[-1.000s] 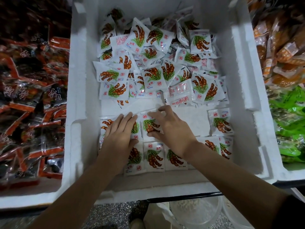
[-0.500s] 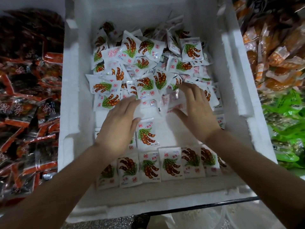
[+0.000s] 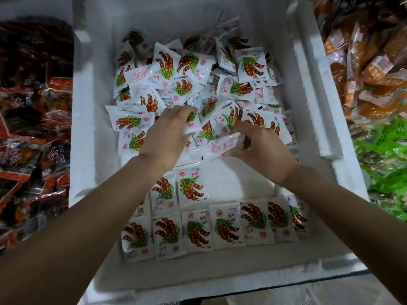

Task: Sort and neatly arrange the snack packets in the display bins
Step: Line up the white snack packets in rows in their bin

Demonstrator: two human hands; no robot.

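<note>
A white foam bin (image 3: 90,137) holds several white snack packets printed with brown pods and green leaves. A loose heap (image 3: 189,80) fills its far half. A neat row of packets (image 3: 220,227) lies along the near edge, with two more (image 3: 176,190) above it on the left. My left hand (image 3: 167,135) rests palm down on the heap's near edge, fingers curled over packets. My right hand (image 3: 262,148) grips a packet (image 3: 222,146) turned back side up, just off the heap.
A bin of dark red and black packets (image 3: 33,128) sits to the left. Orange packets (image 3: 363,62) and green packets (image 3: 387,155) fill bins to the right. A bare patch of foam floor (image 3: 242,181) lies between the heap and the row.
Both hands left the arranged packets and reached forward to the heap. The right hand has closed on a back-side-up packet; the left hand now lies on the heap's edge.
</note>
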